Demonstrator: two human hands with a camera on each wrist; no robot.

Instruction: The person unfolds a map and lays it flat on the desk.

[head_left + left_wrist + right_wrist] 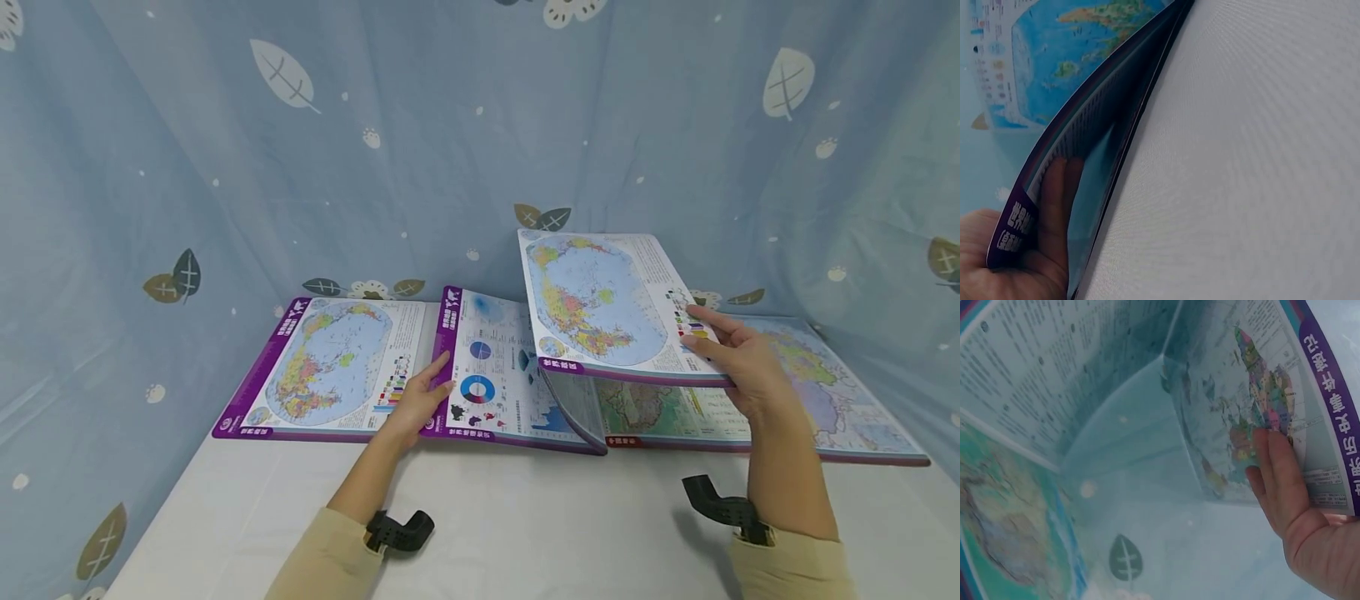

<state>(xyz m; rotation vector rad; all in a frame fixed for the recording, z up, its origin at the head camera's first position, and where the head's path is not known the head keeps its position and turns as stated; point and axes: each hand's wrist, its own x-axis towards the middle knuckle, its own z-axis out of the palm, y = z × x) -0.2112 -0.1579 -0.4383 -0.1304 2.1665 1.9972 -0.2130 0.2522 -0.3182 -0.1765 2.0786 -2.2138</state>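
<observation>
My left hand (408,406) grips the left edge of a purple-bordered geography chart (502,408) with pie diagrams. In the left wrist view, its fingers (1054,206) reach in behind the curved sheet. The chart's right side bends up under a raised world map sheet (600,300). My right hand (750,371) pinches that sheet at its lower right, thumb on the printed face. From the right wrist view, the fingers (1282,481) lie against the underside, printed with another coloured map (1266,394). Beneath it, partly covered, lies a green relief map (637,408).
A second world map sheet (330,367) lies flat at the left on the white table (540,525). To the right, another pale map (825,392) lies partly behind my right arm. A blue leaf-patterned curtain (450,150) hangs behind the table.
</observation>
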